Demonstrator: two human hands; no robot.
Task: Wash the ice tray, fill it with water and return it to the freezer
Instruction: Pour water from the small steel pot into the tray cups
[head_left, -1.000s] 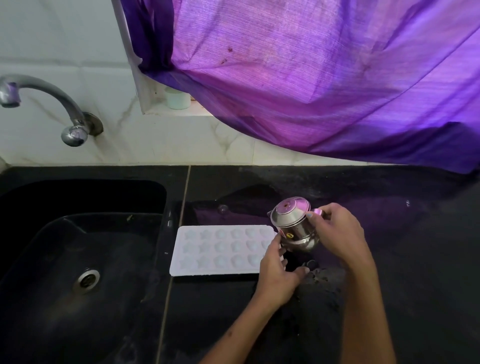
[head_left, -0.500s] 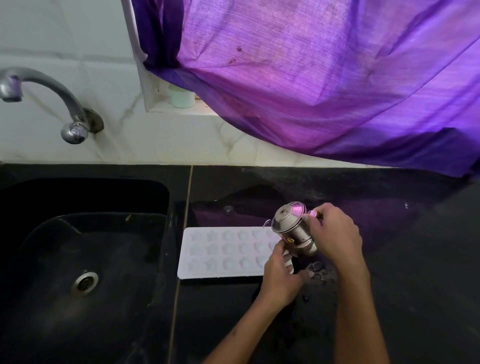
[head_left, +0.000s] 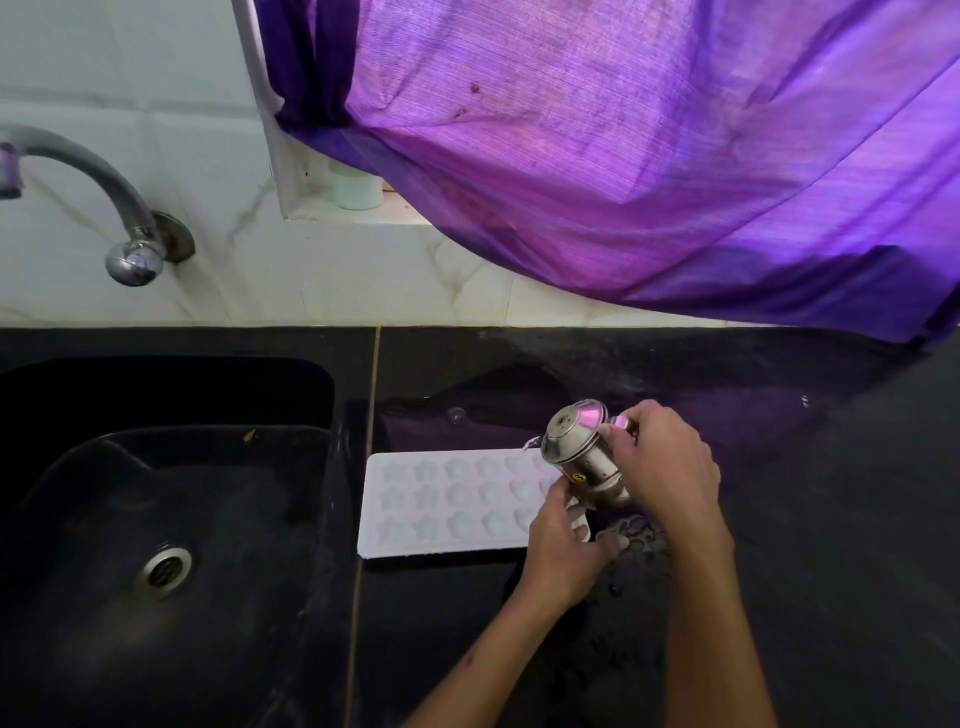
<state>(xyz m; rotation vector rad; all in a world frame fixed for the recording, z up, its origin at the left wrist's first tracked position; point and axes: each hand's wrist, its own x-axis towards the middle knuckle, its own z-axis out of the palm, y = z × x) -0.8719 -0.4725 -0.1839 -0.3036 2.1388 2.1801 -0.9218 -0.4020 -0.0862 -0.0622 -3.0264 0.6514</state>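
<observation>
**Steel jug tilted over the ice tray beside the sink**

Head view: the white ice tray (head_left: 457, 501) lies flat on the black surface (head_left: 805, 519), just right of centre in the frame and just beside the right rim of the dark sink (head_left: 322, 467). Its star-shaped cells face up; whether they hold water cannot be told from this angle.

The right hand (head_left: 667, 462) grips a small lidded steel jug (head_left: 582, 454) by its handle side, fingers curled round it. The jug is tilted left, its spout over the tray's right end, and a thin glint at the spout may be a trickle of water.

The left hand (head_left: 563, 545) sits at the tray's right end, below the jug. Its fingers reach up and touch the jug's lower body, and the thumb lies out to the right; it seems to steady the jug more than clasp it.

In the upper left of the frame a metal tap (head_left: 104, 182) curves out from the white tiled wall. A purple curtain (head_left: 649, 156) fills the upper right, with a small pale cup (head_left: 357, 189) on the ledge beneath its left edge.
</observation>
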